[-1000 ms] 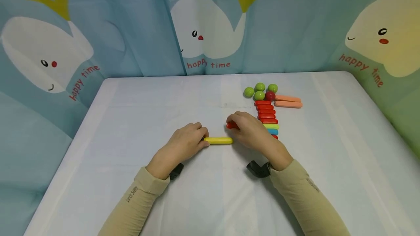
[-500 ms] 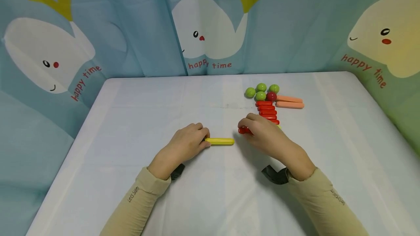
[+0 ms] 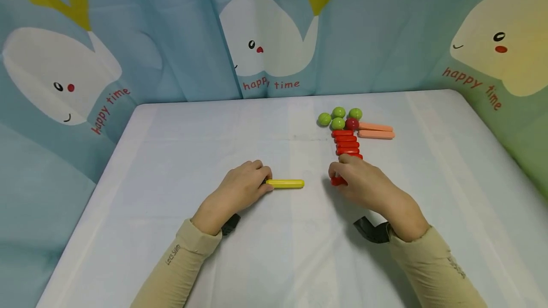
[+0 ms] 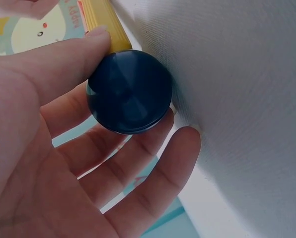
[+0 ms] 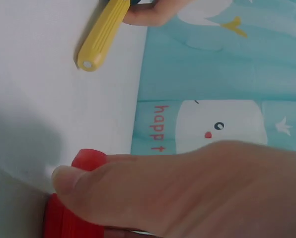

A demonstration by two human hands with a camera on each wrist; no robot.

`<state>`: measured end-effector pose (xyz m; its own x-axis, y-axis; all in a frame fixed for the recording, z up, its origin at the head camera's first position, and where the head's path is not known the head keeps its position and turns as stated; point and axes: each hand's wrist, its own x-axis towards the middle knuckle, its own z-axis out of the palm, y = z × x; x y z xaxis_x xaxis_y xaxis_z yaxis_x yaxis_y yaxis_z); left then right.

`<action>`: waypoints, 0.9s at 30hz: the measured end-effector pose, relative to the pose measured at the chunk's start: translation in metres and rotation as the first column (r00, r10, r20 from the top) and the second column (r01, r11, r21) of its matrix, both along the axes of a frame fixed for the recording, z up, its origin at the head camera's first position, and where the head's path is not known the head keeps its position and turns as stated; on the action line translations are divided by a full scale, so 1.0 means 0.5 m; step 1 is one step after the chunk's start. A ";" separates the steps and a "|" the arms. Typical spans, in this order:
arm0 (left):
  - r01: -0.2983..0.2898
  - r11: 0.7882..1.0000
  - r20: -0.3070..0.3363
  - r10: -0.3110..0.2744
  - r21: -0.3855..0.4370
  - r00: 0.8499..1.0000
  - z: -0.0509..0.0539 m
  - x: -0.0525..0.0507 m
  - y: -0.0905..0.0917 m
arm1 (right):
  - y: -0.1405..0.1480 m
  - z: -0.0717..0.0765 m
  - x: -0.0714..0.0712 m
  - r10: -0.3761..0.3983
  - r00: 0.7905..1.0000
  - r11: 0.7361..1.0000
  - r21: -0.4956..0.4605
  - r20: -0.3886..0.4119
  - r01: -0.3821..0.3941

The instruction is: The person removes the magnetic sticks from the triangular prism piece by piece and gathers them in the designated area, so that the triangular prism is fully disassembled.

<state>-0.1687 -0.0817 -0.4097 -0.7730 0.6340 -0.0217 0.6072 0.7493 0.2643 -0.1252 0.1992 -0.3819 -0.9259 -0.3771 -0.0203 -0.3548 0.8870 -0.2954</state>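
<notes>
My left hand (image 3: pixel 239 185) holds a yellow ribbed stick (image 3: pixel 286 184) flat by its left end. In the left wrist view, a dark blue round end (image 4: pixel 130 91) sits between thumb and fingers. My right hand (image 3: pixel 370 187) pinches a short red stick (image 3: pixel 338 181), low at the near end of a column of red sticks (image 3: pixel 347 145). The right wrist view shows its red tip (image 5: pixel 89 158) beyond the thumb, with another red piece (image 5: pixel 68 220) below. The right hand hides the near part of the column, so whether the held stick touches the table is unclear.
Several green balls (image 3: pixel 338 123) and one dark red ball (image 3: pixel 352 124) lie beyond the column. Two orange-pink sticks (image 3: pixel 376 134) lie to the right. The white table (image 3: pixel 192 132) meets a blue whale-print curtain (image 3: pixel 171 51) at the back.
My right hand has carried the red stick rightward and nearer to me, over the near end of the column. The left hand keeps its hold on the yellow stick.
</notes>
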 end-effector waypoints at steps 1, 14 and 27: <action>0.001 1.000 -0.002 -0.001 0.002 1.000 0.000 0.000 0.000 | 0.001 0.000 0.000 -0.002 1.000 1.000 0.004 -0.001 0.002; 0.013 1.000 -0.018 -0.013 0.022 1.000 -0.006 0.000 -0.001 | 0.006 -0.013 0.004 -0.045 0.999 0.996 0.079 -0.024 0.047; -0.008 1.000 0.039 0.008 -0.004 0.999 -0.003 -0.003 -0.003 | 0.006 -0.009 0.006 -0.070 0.997 0.993 0.096 0.042 0.066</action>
<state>-0.1702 -0.0832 -0.4113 -0.7767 0.6276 -0.0542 0.5904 0.7553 0.2846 -0.1221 0.2021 -0.3866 -0.9467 -0.3077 -0.0952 -0.2808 0.9333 -0.2239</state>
